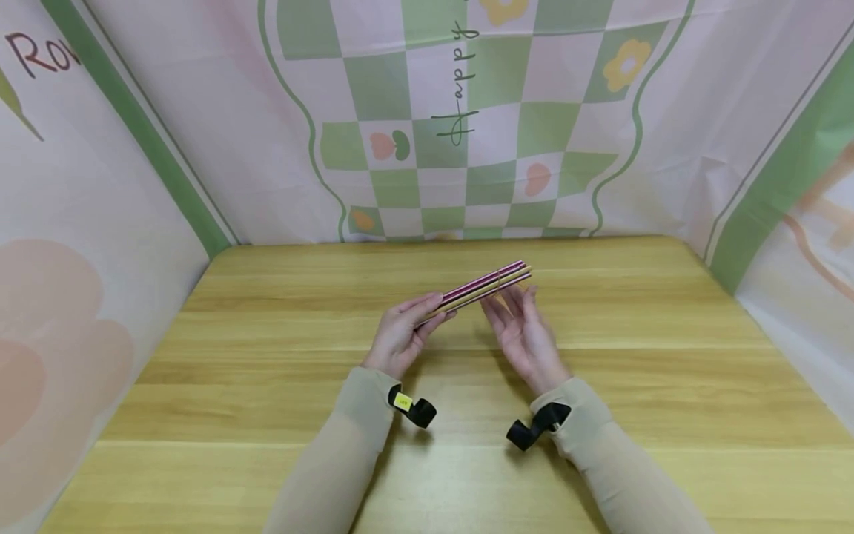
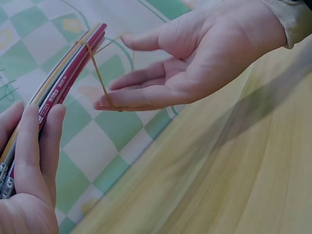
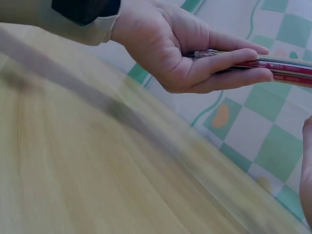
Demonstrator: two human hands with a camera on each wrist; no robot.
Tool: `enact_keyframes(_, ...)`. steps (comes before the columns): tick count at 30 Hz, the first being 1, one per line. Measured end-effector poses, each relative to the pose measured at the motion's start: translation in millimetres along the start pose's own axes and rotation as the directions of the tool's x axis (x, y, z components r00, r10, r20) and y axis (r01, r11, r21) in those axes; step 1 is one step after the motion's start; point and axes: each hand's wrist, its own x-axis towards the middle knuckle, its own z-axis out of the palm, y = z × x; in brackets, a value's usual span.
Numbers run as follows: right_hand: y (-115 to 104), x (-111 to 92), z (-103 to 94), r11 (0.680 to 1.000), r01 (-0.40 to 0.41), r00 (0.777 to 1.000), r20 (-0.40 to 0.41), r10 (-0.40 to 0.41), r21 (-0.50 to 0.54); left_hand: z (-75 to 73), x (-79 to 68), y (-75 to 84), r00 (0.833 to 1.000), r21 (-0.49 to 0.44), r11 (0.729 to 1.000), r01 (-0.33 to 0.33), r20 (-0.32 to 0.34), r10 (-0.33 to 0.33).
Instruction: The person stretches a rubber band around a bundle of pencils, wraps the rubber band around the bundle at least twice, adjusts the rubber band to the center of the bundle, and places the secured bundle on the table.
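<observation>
A bundle of several striped pencils (image 1: 474, 288) is held aloft over the table, tilted with its far end up to the right. My left hand (image 1: 399, 335) grips the lower end, thumb on one side and fingers on the other. Metal-banded ends (image 2: 7, 187) of the pencils show by the left palm. Around the far end loops a thin tan rubber band (image 2: 100, 77), stretched out to the thumb and fingertips of my right hand (image 1: 527, 345). That hand has its fingers extended and spread from the thumb, beside the bundle's far end.
Below both hands lies the wood-grain table (image 1: 280, 400). A green-and-white checked cloth (image 1: 443, 185) hangs behind its back edge, with printed side cloths (image 1: 100, 185) at left and right. Black straps (image 1: 534, 426) circle both sleeves at the wrists.
</observation>
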Motion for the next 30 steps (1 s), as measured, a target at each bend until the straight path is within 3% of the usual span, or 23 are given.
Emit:
enact_keyframes(4,0,-1,2.2,0.973,0.187,0.98,0.093,-0.175,-0.133,-1.2,0.0,2.0,1.0,-0.011,1.0,-0.013,-0.017,0.013)
enact_keyframes(9,-8,-2,6.3,0.877,0.387,0.919,0.194,-0.343,-0.285,-3.4,-0.4,7.1,1.0,0.006,1.0,-0.024,-0.017,0.024)
enact_keyframes(11,-13,-2,7.0,0.817,0.438,0.897,0.244,-0.368,-0.375,-3.9,-0.8,9.2,1.0,0.027,0.999,-0.025,-0.018,0.026)
enact_keyframes(14,-21,-3,7.4,0.699,0.479,0.877,0.316,-0.361,-0.531,-4.3,-1.6,11.8,0.999,0.077,0.997,-0.033,-0.008,0.033)
enact_keyframes(17,-29,-4,9.4,0.592,0.471,0.882,0.349,-0.317,-0.654,-4.6,-2.2,13.9,0.999,0.129,0.991,-0.035,0.003,0.035)
enact_keyframes(22,-37,-5,14.0,0.497,0.387,0.922,0.315,-0.225,-0.777,-5.2,-3.5,15.8,0.999,0.2,0.979,-0.035,0.016,0.033)
enact_keyframes(24,-39,-5,15.0,0.485,0.355,0.935,0.294,-0.201,-0.799,-5.5,-3.8,16.3,0.999,0.217,0.976,-0.032,0.017,0.029)
enact_keyframes(26,-41,-5,15.7,0.502,0.324,0.946,0.269,-0.18,-0.802,-5.7,-3.9,16.6,1.0,0.231,0.973,-0.023,0.018,0.019)
enact_keyframes(28,-42,-5,16.4,0.54,0.287,0.958,0.242,-0.156,-0.791,-5.9,-3.8,16.8,1.0,0.25,0.968,-0.013,0.017,0.009)
enact_keyframes(30,-43,-6,17.1,0.601,0.237,0.971,0.21,-0.115,-0.764,-5.9,-3.8,17.0,1.0,0.279,0.96,-0.003,0.02,-0.003)
